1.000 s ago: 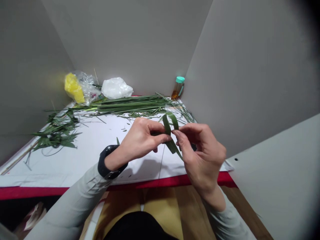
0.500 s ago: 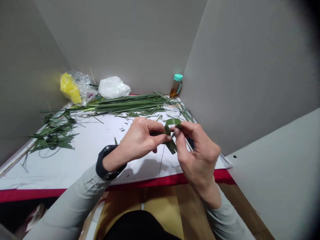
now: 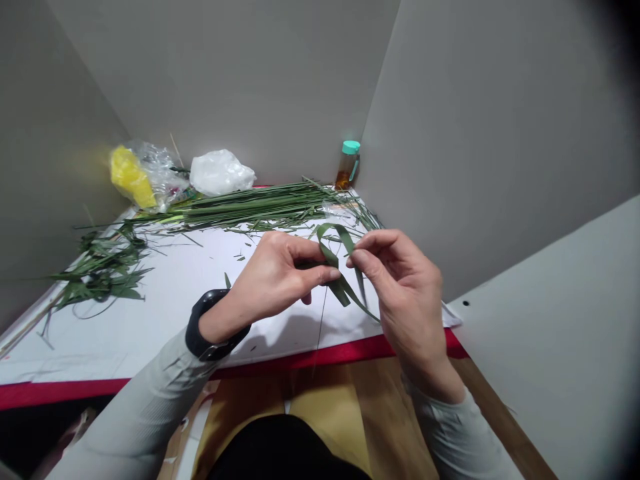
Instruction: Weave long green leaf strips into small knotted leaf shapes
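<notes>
A green leaf strip (image 3: 327, 233) is bent into a loop between my hands, above the front part of the white table top. My left hand (image 3: 285, 270), with a black watch on its wrist, pinches the strip between thumb and forefinger where it crosses itself. On the right side of the loop, the thumb and forefinger of my right hand (image 3: 405, 287) are closed on the same strip. Loose ends of leaf hang down between the hands. What lies behind the left fingers is partly hidden.
A bundle of long green leaves (image 3: 250, 207) lies along the back. Leaf scraps (image 3: 110, 267) are heaped at the left. Behind stand a white plastic bag (image 3: 223, 172), a yellow bag (image 3: 131, 177) and a teal-capped bottle (image 3: 347, 165). Grey panels (image 3: 225, 80) enclose the table.
The leaf loop has grown taller and rounder, and a long end now shows below it. My right hand has shifted slightly right; my left hand keeps its pinch.
</notes>
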The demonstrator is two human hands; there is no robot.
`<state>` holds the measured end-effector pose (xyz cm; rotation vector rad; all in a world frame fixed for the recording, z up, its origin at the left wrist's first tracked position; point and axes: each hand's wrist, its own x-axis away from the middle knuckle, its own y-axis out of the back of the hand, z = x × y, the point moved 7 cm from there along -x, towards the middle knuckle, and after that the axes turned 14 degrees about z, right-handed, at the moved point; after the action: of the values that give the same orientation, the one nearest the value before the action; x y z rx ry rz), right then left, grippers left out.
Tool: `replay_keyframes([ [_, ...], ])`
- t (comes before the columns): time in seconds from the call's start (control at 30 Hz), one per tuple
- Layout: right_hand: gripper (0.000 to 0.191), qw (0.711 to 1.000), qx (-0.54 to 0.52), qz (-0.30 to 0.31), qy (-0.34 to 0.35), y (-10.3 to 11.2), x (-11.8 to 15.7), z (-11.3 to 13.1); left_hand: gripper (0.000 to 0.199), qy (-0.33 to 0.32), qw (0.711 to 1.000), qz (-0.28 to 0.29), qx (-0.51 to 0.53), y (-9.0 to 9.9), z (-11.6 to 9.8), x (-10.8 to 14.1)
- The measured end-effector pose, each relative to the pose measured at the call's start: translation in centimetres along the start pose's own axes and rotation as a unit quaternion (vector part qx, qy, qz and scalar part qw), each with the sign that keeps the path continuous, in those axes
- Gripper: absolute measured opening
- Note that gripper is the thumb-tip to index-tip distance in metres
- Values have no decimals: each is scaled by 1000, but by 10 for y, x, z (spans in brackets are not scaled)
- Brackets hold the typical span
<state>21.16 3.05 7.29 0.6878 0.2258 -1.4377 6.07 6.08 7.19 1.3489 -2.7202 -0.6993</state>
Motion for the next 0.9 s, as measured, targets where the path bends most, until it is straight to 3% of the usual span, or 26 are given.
replay_keyframes([
  [0.23,15,999,11,-2,49,0,8,9,8,4,1000,6,14,-2,-2,-2],
  [0.33,21,991,79,-10,107,8,9,22,7,19,998,23,58,-2,-1,-3],
  [0.4,24,967,203,-13,152,12,4,37,11,39,994,42,89,-3,-1,-3],
  [0.5,30,889,410,-19,202,14,-9,58,15,58,986,86,131,-6,-1,-1],
  [0.53,30,864,452,-22,220,15,-12,65,15,58,984,95,141,-6,-1,0],
  [0.6,29,842,500,-10,203,17,-20,69,12,56,982,101,149,-4,1,2],
  [0.67,27,852,493,-9,176,22,-21,69,12,57,983,94,147,0,5,3],
  [0.77,18,919,367,26,141,26,-16,58,14,54,984,87,148,7,11,3],
  [0.83,10,950,274,106,107,17,-16,44,13,47,984,88,150,9,14,2],
  [0.9,10,961,189,194,55,3,-18,28,12,42,983,92,155,9,15,0],
])
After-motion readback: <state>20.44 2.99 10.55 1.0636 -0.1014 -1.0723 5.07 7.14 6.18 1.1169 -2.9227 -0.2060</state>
